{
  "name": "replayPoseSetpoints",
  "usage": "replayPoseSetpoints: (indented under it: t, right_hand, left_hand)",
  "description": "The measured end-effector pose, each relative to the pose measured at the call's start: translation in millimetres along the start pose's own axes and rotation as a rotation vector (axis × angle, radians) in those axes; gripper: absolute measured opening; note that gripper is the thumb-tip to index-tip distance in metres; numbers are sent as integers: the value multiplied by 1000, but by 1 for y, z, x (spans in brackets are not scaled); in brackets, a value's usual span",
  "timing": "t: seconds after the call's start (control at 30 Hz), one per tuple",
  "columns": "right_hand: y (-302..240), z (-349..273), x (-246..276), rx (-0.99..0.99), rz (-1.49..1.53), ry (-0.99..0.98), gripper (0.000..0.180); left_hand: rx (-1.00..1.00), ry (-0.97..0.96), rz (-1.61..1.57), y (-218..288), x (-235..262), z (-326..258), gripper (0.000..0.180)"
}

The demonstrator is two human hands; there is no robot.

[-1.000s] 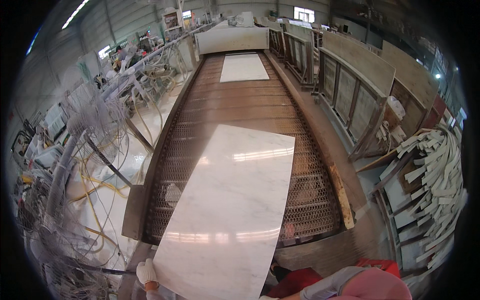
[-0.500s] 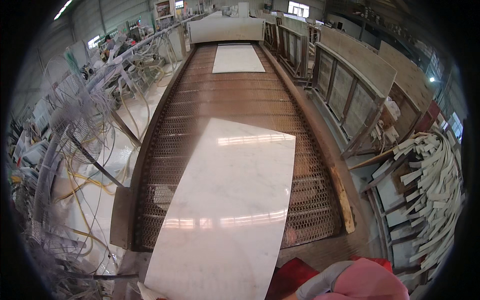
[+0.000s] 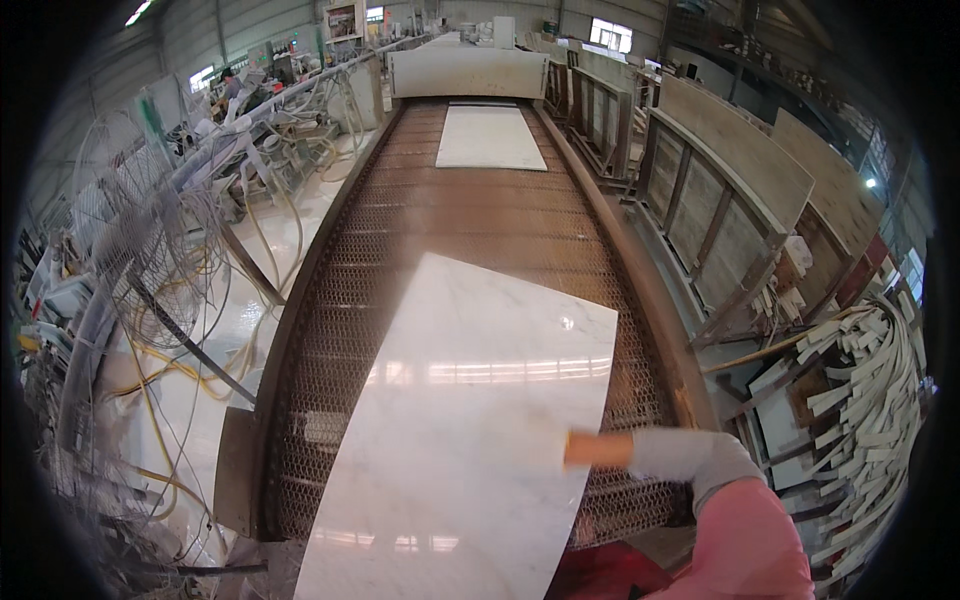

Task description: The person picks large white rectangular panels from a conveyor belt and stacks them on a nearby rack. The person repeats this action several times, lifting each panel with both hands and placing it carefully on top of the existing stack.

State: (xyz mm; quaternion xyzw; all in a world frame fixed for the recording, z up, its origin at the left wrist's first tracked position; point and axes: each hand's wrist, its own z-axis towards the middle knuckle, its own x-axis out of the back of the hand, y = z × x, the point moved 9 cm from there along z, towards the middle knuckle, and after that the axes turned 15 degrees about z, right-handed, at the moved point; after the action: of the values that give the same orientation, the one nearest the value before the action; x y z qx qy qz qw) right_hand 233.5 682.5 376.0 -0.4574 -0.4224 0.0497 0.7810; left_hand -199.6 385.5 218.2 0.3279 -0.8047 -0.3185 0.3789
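Note:
A large pale marble slab [image 3: 450, 410] with faint grey veins lies at an angle over the near end of a brown mesh conveyor [image 3: 480, 215]. My right arm, in a pink sleeve with a grey cuff or glove, reaches in from the lower right. At its end my right hand [image 3: 600, 450] is over the slab's right part, as a brownish-orange shape smeared by motion. Whether that is a coated glove or something gripped is not visible, and the fingers cannot be made out. My left hand is out of the picture.
A second white slab [image 3: 490, 138] lies farther along the conveyor, before a pale housing [image 3: 468, 75]. Wooden-framed panels [image 3: 715, 200] lean at the right, above a heap of pale strips [image 3: 865, 400]. A wire fan guard [image 3: 155, 260] and yellow hoses [image 3: 180, 365] are at the left.
My right arm has reached up and forward over the slab. The small pale glove-like patch at the slab's lower left corner has gone out of view. The whole view has shifted slightly.

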Motion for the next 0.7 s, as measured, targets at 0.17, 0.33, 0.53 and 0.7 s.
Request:
replayPoseSetpoints:
  t: [0.17, 0.33, 0.53, 0.7]
  right_hand:
    - [87, 102, 168, -377, -708, 523, 35]
    - [197, 117, 179, -716, -446, 408, 66]
    - [229, 122, 160, -843, -177, 188, 64]
    - [170, 128, 183, -788, -261, 247, 67]
  left_hand:
    - [34, -63, -92, -46, 2, 38, 62]
    - [-115, -175, -311, -108, 23, 106, 75]
    - [-19, -129, -222, -110, 25, 80, 66]
    - [-87, -297, -144, -79, -11, 99, 64]
